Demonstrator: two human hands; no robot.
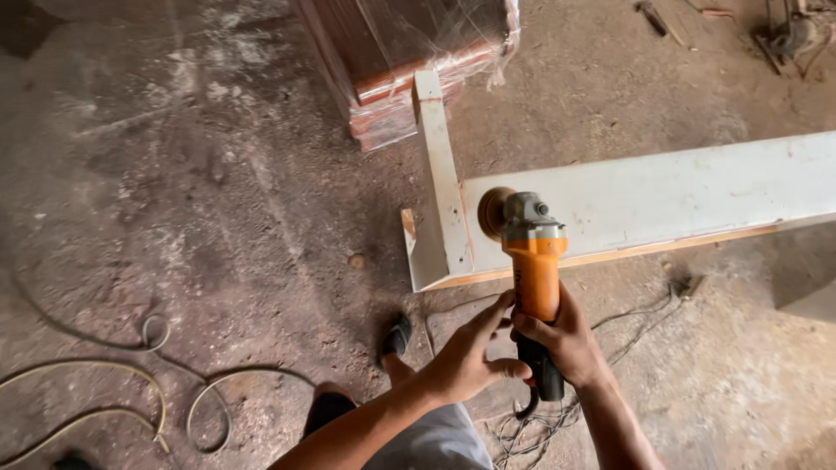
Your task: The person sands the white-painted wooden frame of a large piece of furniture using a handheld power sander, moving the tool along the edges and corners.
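Observation:
An orange angle grinder (533,261) with a grey head and a brown sanding disc (493,211) points at a white-painted wooden frame (662,196). The disc sits against the frame's face beside its upright end board (441,165). My right hand (564,335) grips the grinder's orange body and black rear handle. My left hand (470,352) rests against the handle from the left, fingers spread along it.
A plastic-wrapped stack of reddish boards (405,61) stands behind the frame. Cables (157,383) loop over the dusty floor at left, and thin wires (531,426) trail below the grinder. My foot in a dark sandal (396,339) is near the frame's corner. Scrap tools (788,35) lie far right.

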